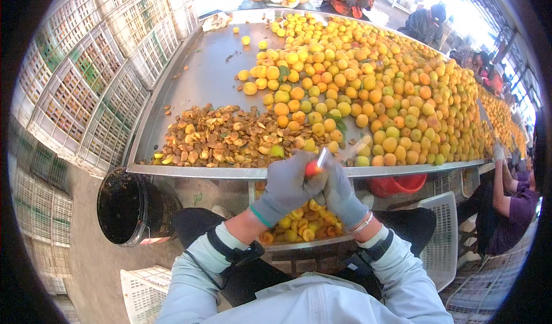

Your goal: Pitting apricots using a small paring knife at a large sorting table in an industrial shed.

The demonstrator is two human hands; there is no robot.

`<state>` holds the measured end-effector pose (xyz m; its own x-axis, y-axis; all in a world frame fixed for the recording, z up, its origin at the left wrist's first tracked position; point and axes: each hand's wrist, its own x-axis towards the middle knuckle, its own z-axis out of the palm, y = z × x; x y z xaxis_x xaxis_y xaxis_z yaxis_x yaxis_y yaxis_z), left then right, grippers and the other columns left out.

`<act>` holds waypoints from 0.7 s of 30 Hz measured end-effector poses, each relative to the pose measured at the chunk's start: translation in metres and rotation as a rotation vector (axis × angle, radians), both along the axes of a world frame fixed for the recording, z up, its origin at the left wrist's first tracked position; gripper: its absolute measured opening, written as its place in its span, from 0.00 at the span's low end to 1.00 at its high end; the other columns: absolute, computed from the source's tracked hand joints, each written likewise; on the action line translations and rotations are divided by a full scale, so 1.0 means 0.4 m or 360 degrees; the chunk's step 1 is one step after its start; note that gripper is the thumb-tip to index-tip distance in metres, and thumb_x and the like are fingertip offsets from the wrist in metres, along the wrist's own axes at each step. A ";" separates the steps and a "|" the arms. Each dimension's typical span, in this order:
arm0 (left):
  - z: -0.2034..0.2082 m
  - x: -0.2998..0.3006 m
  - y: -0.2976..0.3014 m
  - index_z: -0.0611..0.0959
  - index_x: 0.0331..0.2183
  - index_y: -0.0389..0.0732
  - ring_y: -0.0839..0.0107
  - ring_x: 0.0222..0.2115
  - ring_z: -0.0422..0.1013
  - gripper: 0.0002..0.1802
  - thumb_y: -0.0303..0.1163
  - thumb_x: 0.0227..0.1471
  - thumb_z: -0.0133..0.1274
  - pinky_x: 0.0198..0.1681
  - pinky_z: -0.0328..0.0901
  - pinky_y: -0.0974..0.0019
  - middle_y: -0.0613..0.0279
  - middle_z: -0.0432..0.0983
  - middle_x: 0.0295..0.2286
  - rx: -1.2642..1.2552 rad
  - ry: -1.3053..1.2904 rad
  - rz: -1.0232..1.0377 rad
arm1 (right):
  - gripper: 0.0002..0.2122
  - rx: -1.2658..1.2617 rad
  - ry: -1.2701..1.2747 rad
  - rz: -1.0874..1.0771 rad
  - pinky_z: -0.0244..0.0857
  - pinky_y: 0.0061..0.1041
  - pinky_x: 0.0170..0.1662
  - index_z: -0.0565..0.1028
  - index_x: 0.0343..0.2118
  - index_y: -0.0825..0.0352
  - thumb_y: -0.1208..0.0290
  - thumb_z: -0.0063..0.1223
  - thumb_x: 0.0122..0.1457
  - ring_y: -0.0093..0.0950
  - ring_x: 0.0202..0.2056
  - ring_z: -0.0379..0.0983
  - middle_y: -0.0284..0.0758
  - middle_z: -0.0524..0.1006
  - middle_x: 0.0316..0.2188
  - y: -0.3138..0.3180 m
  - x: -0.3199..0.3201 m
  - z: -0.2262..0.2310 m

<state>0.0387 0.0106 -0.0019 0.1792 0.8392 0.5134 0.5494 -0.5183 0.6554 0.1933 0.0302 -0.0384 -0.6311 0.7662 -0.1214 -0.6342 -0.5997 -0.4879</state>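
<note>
The red-orange piece (312, 169) sits between the two hands, against the curled fingers of the left hand (283, 181), which is closed around it, and a slim silver piece (323, 156) stands at its far right side, next to the right hand (340, 191); that hand's fingers bend inward to meet the left, but whether they grip the silver piece I cannot tell. Both hands wear grey gloves and meet just at the near rim of the metal table (201, 172), above halved fruit (299, 226) in a container below. The forearms, in pale sleeves (198, 263), come from the near side and slant inward, elbows well apart, wrists close together. On the table, a heap of brown and yellow pieces (224, 137) lies to the far left of the hands, and whole yellow-orange fruit (397, 122) spreads to the far right
</note>
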 end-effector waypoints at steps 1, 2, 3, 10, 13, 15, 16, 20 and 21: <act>0.001 0.012 0.002 0.74 0.31 0.39 0.62 0.19 0.70 0.11 0.36 0.48 0.53 0.23 0.63 0.66 0.57 0.70 0.19 -0.0108 -0.0332 0.0115 | 0.25 0.1053 -0.1102 -0.0306 0.64 0.35 0.40 0.55 0.58 0.65 0.72 0.42 0.56 0.32 0.41 0.68 0.39 0.70 0.39 0.004 -0.009 0.018; 0.001 0.023 0.008 0.74 0.31 0.39 0.62 0.19 0.70 0.11 0.36 0.48 0.53 0.23 0.63 0.66 0.57 0.70 0.19 -0.0117 -0.0323 0.0111 | 0.25 0.1930 -0.1693 -0.0681 0.63 0.36 0.36 0.55 0.58 0.68 0.68 0.42 0.58 0.33 0.37 0.69 0.42 0.71 0.35 0.007 -0.025 0.035; 0.000 0.034 0.018 0.73 0.29 0.38 0.65 0.18 0.69 0.07 0.32 0.50 0.50 0.23 0.63 0.68 0.58 0.70 0.18 -0.0132 -0.0554 0.0184 | 0.24 0.2540 -0.2154 -0.1350 0.61 0.36 0.33 0.56 0.57 0.70 0.64 0.41 0.60 0.35 0.34 0.70 0.45 0.72 0.32 0.011 -0.038 0.054; -0.021 0.014 0.116 0.75 0.33 0.41 0.75 0.29 0.70 0.17 0.44 0.58 0.39 0.31 0.66 0.68 0.67 0.73 0.29 -0.0765 -0.1858 -0.0071 | 0.20 0.1797 -0.2088 -0.0837 0.66 0.28 0.34 0.71 0.47 0.70 0.59 0.34 0.64 0.27 0.27 0.76 0.42 0.77 0.21 0.042 -0.111 0.157; -0.020 -0.031 0.128 0.76 0.36 0.42 0.74 0.26 0.70 0.21 0.50 0.57 0.41 0.28 0.66 0.71 0.66 0.72 0.28 -0.1431 -0.2412 -0.0455 | 0.24 0.1205 -0.1671 -0.0678 0.64 0.24 0.26 0.70 0.48 0.68 0.54 0.29 0.64 0.26 0.21 0.71 0.36 0.76 0.19 0.064 -0.096 0.165; -0.013 -0.065 0.120 0.75 0.37 0.39 0.77 0.18 0.65 0.26 0.53 0.56 0.40 0.21 0.63 0.74 0.65 0.71 0.24 -0.1400 -0.2309 -0.0891 | 0.25 0.0745 -0.1316 -0.0568 0.62 0.23 0.23 0.72 0.48 0.67 0.52 0.27 0.64 0.25 0.18 0.68 0.34 0.75 0.18 0.070 -0.062 0.150; -0.008 -0.077 0.114 0.75 0.38 0.38 0.78 0.14 0.62 0.28 0.55 0.56 0.40 0.18 0.61 0.76 0.65 0.70 0.21 -0.1379 -0.2203 -0.1343 | 0.26 0.0644 -0.1030 -0.0461 0.61 0.23 0.24 0.72 0.47 0.67 0.51 0.25 0.64 0.25 0.18 0.67 0.34 0.74 0.17 0.060 -0.043 0.132; 0.000 -0.077 0.063 0.75 0.39 0.36 0.84 0.09 0.52 0.25 0.50 0.57 0.40 0.11 0.47 0.78 0.71 0.60 0.14 -0.1239 -0.1885 -0.0810 | 0.25 0.0670 -0.0267 0.0039 0.63 0.26 0.34 0.69 0.46 0.71 0.55 0.24 0.65 0.30 0.25 0.71 0.39 0.75 0.22 0.007 0.012 0.026; 0.004 -0.079 0.054 0.74 0.40 0.36 0.84 0.10 0.53 0.22 0.46 0.56 0.43 0.12 0.48 0.79 0.71 0.62 0.16 -0.1243 -0.1882 -0.0733 | 0.24 0.1180 -0.1139 -0.0182 0.64 0.30 0.37 0.69 0.46 0.73 0.55 0.28 0.64 0.35 0.28 0.72 0.41 0.76 0.24 -0.016 0.010 -0.004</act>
<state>0.0072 0.0320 -0.0002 0.3094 0.9509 0.0057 -0.5954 0.1890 0.7809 0.1973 0.0239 -0.0398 -0.5155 0.8524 0.0873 -0.0851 0.0504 -0.9951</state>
